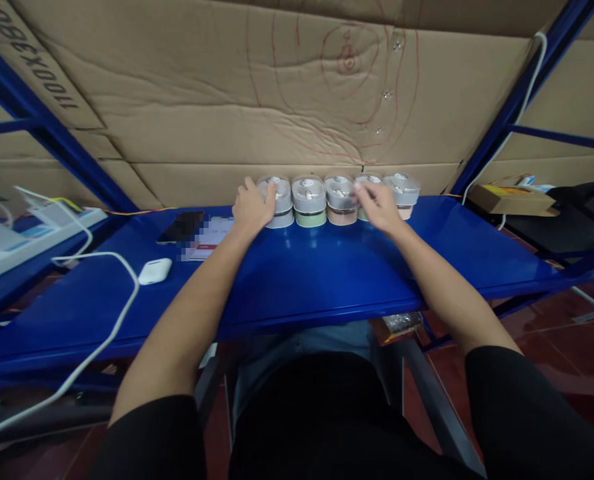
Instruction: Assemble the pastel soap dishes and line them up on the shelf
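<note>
Several small two-tier containers stand in a row at the back of the blue table, with clear domed lids, grey upper parts and white, green or pinkish lower parts. My left hand (253, 205) lies against the left side of the leftmost container (283, 217), thumb and fingers apart. Partly blurred, my right hand (379, 205) hovers over the front of the fourth container (361, 215), its fingertips reaching towards the third container (341, 200). Between the hands is the green-based second container (309, 203). To the right of my right hand sits the rightmost container (403, 193).
Cardboard (201, 113) lines the back of the blue table (317, 273). At left lie a dark phone (181, 227), a partly pixelated flat item (211, 239), a white earbud case (155, 271) and a white cable (121, 320). An open cardboard box (511, 200) is at right.
</note>
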The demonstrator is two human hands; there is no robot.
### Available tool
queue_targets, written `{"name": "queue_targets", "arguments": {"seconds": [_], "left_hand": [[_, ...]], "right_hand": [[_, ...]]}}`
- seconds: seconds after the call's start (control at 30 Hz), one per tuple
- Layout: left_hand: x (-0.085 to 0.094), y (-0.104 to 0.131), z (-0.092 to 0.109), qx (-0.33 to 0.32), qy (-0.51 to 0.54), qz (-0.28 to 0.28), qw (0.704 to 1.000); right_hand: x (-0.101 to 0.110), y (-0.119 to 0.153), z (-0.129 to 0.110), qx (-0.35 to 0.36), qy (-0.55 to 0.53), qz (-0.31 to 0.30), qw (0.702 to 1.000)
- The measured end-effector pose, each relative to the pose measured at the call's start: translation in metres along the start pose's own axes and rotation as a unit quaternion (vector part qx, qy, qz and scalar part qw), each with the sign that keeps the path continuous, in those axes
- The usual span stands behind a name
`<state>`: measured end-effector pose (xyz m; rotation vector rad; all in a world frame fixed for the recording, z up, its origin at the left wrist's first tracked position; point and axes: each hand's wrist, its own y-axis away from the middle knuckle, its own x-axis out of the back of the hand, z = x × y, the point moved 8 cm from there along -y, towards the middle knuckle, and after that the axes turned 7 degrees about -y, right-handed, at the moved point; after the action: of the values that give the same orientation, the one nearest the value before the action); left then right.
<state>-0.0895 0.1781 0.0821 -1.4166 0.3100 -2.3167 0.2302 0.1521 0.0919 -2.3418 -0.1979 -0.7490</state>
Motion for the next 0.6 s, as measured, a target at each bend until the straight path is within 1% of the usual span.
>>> {"name": "queue_targets", "arguments": {"seconds": [0.03, 0.07, 0.1, 0.13, 0.2, 0.27, 0.33, 0.37, 0.47, 0.6], "left_hand": [[0.0, 0.0, -0.003, 0.001, 0.001, 0.0, 1.0], [0.001, 0.0, -0.006, 0.001, 0.001, 0.002, 1.0], [0.002, 0.0, -0.008, 0.002, 0.001, 0.005, 1.0], [0.003, 0.0, -0.011, 0.001, 0.002, 0.01, 1.0], [0.007, -0.001, -0.014, -0.001, 0.005, 0.024, 1.0], [0.011, -0.001, -0.014, -0.004, 0.008, 0.038, 0.999], [0.014, -0.001, -0.013, -0.01, 0.01, 0.048, 0.999], [0.016, -0.001, -0.011, -0.012, 0.011, 0.05, 0.999], [0.018, 0.001, -0.008, -0.017, 0.015, 0.049, 0.999], [0.02, 0.002, -0.007, -0.01, 0.013, 0.044, 0.999]], "right_hand": [[0.03, -0.001, 0.011, -0.016, 0.036, 0.115, 0.993], [0.056, 0.001, 0.024, -0.035, 0.077, 0.204, 0.975], [0.078, 0.004, 0.038, -0.057, 0.117, 0.276, 0.952], [0.097, 0.008, 0.054, -0.081, 0.149, 0.322, 0.931], [0.125, 0.015, 0.089, -0.136, 0.188, 0.376, 0.897], [0.141, 0.023, 0.123, -0.194, 0.193, 0.401, 0.874], [0.146, 0.03, 0.148, -0.233, 0.179, 0.403, 0.866], [0.145, 0.032, 0.157, -0.246, 0.169, 0.397, 0.868], [0.138, 0.033, 0.171, -0.263, 0.146, 0.37, 0.879], [0.132, 0.029, 0.17, -0.265, 0.147, 0.349, 0.887]]}}
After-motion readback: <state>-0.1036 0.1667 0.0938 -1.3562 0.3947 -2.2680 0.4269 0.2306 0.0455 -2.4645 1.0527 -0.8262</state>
